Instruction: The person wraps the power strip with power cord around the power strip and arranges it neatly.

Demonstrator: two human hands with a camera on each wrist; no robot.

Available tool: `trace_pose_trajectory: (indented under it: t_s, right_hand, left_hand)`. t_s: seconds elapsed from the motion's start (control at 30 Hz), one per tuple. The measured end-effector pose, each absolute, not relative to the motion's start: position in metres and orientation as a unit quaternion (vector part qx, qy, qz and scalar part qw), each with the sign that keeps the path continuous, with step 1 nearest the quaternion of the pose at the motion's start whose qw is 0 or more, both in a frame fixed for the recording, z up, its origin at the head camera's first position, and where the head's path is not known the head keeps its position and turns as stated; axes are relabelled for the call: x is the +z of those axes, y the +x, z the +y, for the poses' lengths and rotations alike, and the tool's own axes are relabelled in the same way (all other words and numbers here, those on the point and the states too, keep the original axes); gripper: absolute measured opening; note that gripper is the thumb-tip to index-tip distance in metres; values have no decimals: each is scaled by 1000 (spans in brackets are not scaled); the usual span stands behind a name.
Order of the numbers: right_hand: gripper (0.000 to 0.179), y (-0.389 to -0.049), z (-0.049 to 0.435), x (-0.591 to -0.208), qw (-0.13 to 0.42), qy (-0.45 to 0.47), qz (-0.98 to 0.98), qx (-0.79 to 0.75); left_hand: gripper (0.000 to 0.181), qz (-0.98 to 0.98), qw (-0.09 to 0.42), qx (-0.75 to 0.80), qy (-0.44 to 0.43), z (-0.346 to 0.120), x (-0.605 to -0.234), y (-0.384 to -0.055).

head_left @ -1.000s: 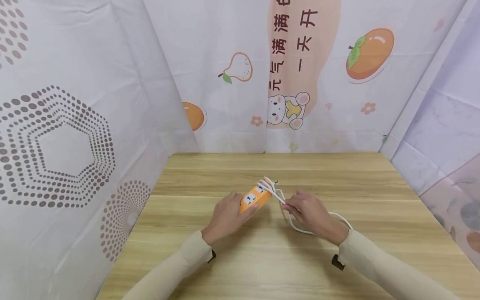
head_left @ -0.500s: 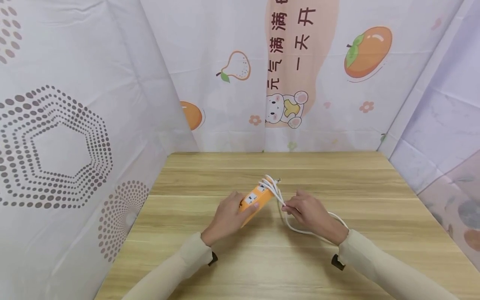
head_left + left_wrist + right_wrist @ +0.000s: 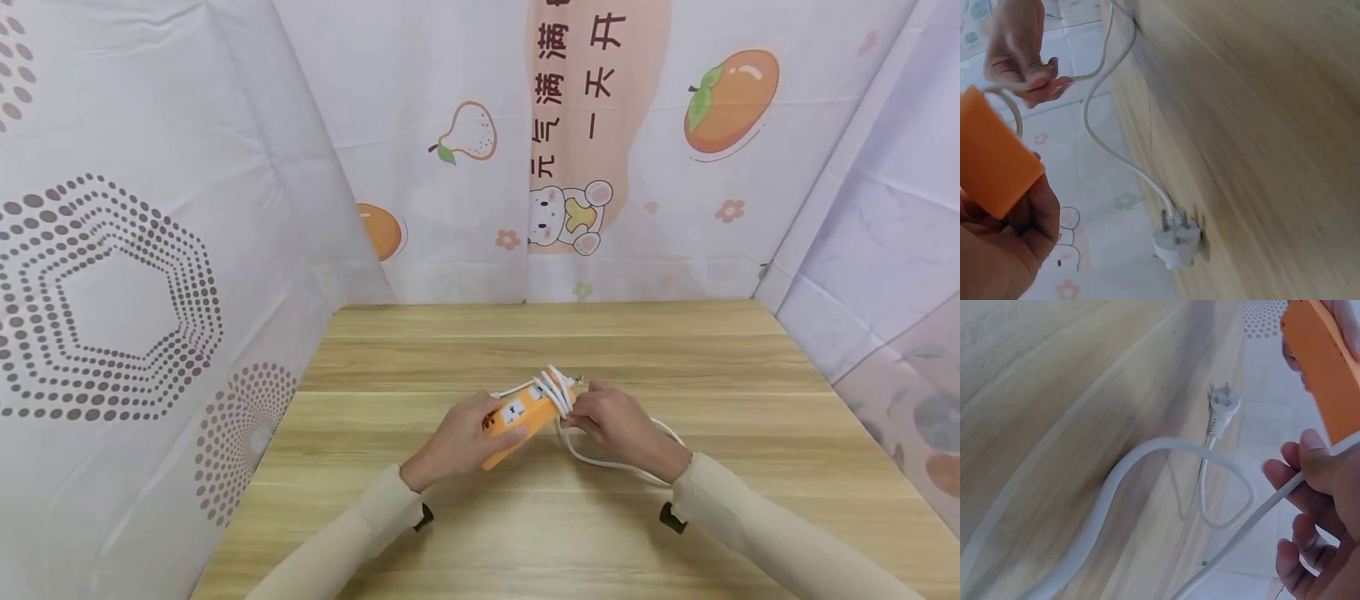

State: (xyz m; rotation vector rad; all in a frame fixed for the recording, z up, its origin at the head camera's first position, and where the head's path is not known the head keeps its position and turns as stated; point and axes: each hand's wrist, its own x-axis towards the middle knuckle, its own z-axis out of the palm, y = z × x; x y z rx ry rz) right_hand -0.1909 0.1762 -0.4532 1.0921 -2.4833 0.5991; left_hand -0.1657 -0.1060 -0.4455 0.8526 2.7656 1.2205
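An orange power strip (image 3: 534, 417) with white sockets slants up to the right in the head view, raised over the table. My left hand (image 3: 459, 435) grips its near end, thumb across the side. Several turns of white cord (image 3: 556, 397) wrap the far end. My right hand (image 3: 617, 427) pinches the cord close beside those turns. In the right wrist view the cord passes between thumb and fingers (image 3: 1311, 461) toward the strip. Its white plug (image 3: 1176, 242), prongs showing, rests on the table in the left wrist view.
Loose cord (image 3: 600, 461) loops along the wooden table (image 3: 420, 542) beneath the right hand and wrist. A printed curtain (image 3: 420, 75) hangs behind the table's back edge, and a dotted curtain (image 3: 247, 250) stands along the left.
The strip's wrapped end has shifted right and slightly nearer, with its socket face turned more upward. The turns now sit closer to the right hand, and a cord strand shows along the strip's far side.
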Motion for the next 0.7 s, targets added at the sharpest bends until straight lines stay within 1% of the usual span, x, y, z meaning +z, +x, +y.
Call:
trace_pose_trajectory:
  t_s: [0.17,0.37,0.53,0.7]
  right_hand:
    - [14,-195,176,-455,197,399,-876,188]
    - [11,-202,174,-453,200,409,-872,182]
    - [13,-204,173,-450,217,414,-866,180]
    - [16,-204,174,-450,231,418,-862,173]
  left_hand:
    - [37,874,-14,390,291,-107,-446,-168]
    - [40,854,0,424,300,-110,-446,-169]
    - [37,845,9,440,304,-112,-446,-170]
    - [37,844,-8,441,304,-113,-446,-170]
